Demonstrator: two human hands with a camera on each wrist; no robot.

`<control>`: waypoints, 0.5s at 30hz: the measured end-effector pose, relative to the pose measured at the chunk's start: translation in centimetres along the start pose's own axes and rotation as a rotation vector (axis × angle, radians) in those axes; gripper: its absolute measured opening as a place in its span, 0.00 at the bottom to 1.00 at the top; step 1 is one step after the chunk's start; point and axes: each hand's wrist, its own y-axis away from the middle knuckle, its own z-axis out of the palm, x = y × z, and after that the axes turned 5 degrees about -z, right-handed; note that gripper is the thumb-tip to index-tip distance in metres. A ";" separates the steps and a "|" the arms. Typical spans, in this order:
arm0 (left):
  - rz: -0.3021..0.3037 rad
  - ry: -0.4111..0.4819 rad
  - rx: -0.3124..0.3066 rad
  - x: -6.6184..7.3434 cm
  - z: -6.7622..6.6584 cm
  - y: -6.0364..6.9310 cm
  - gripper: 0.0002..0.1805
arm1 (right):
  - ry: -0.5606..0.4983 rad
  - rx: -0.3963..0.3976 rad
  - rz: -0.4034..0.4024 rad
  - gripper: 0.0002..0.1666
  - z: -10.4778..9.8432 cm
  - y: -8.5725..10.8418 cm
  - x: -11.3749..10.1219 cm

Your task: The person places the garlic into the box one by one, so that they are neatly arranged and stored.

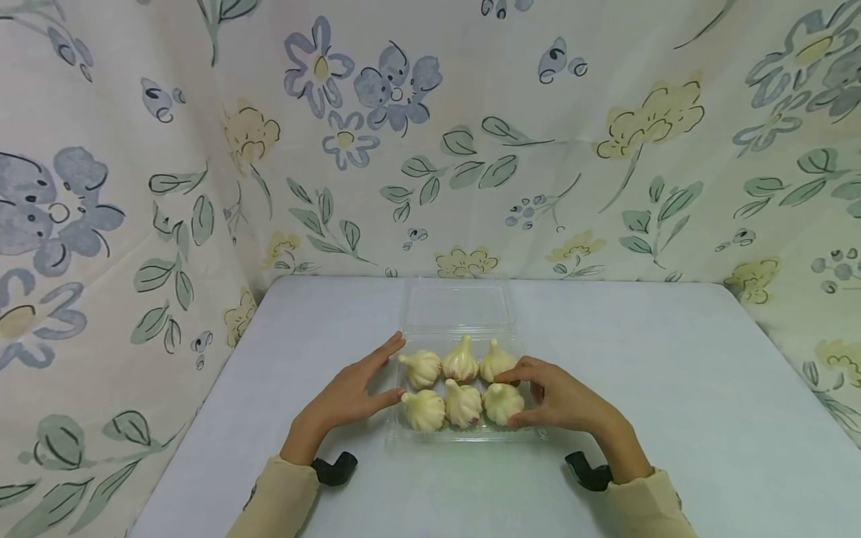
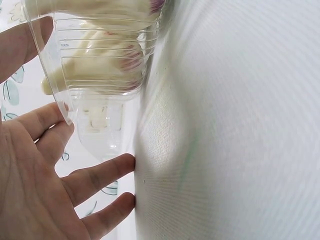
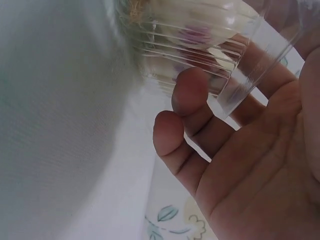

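Observation:
A clear plastic box (image 1: 471, 437) stands on the table, its lid (image 1: 457, 308) folded back behind it. Several pale garlic bulbs sit inside in two rows. My right hand (image 1: 561, 396) pinches the front right garlic bulb (image 1: 503, 405) between thumb and fingers; in the right wrist view two other fingers (image 3: 190, 92) curl outside the ribbed box wall. At the left side, my left hand (image 1: 346, 396) steadies the box, thumb and fingers spread fairly straight. In the left wrist view the thumb and fingers touch the rim, close to a garlic bulb (image 2: 100, 65) behind the clear wall.
A white table (image 1: 639, 351) carries the box near its middle. Floral curtains (image 1: 471, 149) hang behind the table and at both sides. Black wrist mounts (image 1: 336, 469) sit by the beige sleeves (image 1: 279, 497).

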 end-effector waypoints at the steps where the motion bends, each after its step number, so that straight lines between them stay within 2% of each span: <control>1: 0.000 0.000 0.000 0.0 0.0 0.0 0.47 | 0.001 -0.001 0.000 0.38 0.0 0.0 0.0; 15: -0.001 -0.004 0.012 0.1 0.1 0.0 0.47 | 0.006 -0.021 0.000 0.38 0.0 0.0 -0.2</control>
